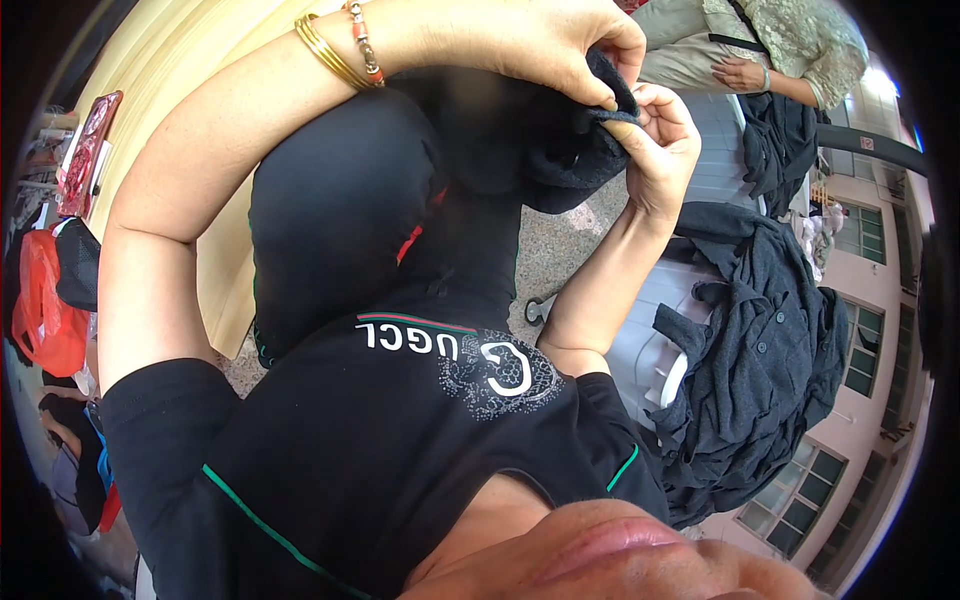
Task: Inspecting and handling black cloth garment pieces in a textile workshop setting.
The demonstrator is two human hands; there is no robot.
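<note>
In the head view, a dark, thick cloth piece (pixel 575 170) is bunched up above my lap at the top middle. My left hand (pixel 580 45), with gold bangles and a beaded bracelet on its wrist, pinches the cloth's upper edge between thumb and fingers. Close beside it, my right hand (pixel 662 140) grips the same folded edge from the right, its thumb pressed along the cloth. The two thumbs almost meet at the fold. What lies inside the fold is hidden, and the cloth's lower part merges with my black trousers (pixel 345 190).
A pale wooden board (pixel 215 50) lies on the left. To the right, dark grey buttoned garments (pixel 760 340) are heaped on a white plastic surface (pixel 640 320), with another dark garment (pixel 775 150) beyond. Another person's hand (pixel 740 75) is at upper right. A red bag (pixel 50 310) is at far left.
</note>
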